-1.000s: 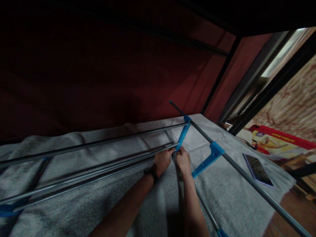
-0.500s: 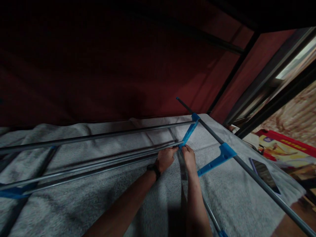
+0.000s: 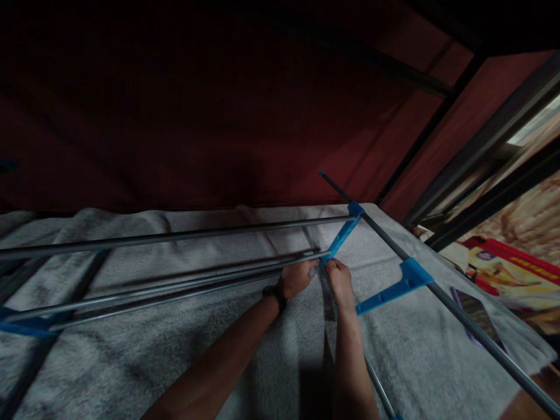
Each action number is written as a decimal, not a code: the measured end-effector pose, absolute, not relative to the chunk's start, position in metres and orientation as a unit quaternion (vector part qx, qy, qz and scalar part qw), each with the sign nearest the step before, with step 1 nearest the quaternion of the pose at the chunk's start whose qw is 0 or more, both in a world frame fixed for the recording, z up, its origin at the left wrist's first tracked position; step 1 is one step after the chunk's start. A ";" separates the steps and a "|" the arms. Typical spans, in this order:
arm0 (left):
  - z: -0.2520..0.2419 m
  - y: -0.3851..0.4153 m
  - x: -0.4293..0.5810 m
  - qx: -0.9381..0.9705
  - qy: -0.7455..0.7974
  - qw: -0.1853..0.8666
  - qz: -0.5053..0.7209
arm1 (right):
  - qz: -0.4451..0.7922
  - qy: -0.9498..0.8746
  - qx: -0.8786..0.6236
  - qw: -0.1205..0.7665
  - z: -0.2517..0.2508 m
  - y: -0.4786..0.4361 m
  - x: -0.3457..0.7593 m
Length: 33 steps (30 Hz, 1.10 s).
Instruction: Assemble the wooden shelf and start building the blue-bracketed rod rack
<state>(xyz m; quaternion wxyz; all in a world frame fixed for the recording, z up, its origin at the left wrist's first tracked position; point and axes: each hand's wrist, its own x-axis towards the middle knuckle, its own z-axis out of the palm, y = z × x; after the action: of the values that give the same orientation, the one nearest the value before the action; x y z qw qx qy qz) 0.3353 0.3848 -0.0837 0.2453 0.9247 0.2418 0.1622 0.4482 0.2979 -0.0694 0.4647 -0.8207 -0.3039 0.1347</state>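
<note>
My left hand (image 3: 298, 277), with a dark watch on its wrist, is closed around the right end of the lower grey metal tube (image 3: 188, 299). Beside it, my right hand (image 3: 340, 280) pinches the lower end of a blue plastic bracket (image 3: 343, 236). The hands nearly touch, and the fingers hide the exact joint. An upper metal tube (image 3: 245, 268) meets the same bracket just above my fingers. Behind, another long tube (image 3: 188, 235) reaches the bracket's top. A second blue bracket (image 3: 394, 287) sits nearer on the slanting upright pole (image 3: 387, 236).
The frame lies over a grey fleecy blanket (image 3: 271, 361). At left, another blue bracket (image 3: 30, 322) holds tube ends. A phone (image 3: 476, 315) lies under the pole at right, near a red and yellow box (image 3: 511, 268). Dark red fabric (image 3: 196, 146) hangs behind.
The view has shifted slightly, so the frame and hands appear a little farther right. Both hands keep their places at the bracket's lower end.
</note>
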 end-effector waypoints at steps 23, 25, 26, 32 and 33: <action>-0.082 0.384 0.328 0.933 0.246 0.214 0.153 | 0.130 -0.312 -0.852 0.400 -0.077 0.306 0.435; -0.082 0.384 0.327 0.931 0.248 0.218 0.154 | 0.127 -0.318 -0.855 0.389 -0.078 0.306 0.435; -0.082 0.384 0.327 0.931 0.246 0.218 0.157 | 0.125 -0.319 -0.857 0.385 -0.078 0.307 0.434; -0.083 0.386 0.325 0.934 0.240 0.215 0.153 | 0.124 -0.309 -0.870 0.364 -0.078 0.308 0.430; -0.083 0.387 0.325 0.936 0.240 0.210 0.148 | 0.123 -0.306 -0.871 0.364 -0.079 0.309 0.430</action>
<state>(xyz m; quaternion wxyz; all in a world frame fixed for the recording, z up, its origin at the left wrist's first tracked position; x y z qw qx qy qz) 0.3252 0.3866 -0.0832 0.2102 0.9360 0.2403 0.1481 0.4295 0.3086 -0.0786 0.3638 -0.8712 -0.3058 0.1231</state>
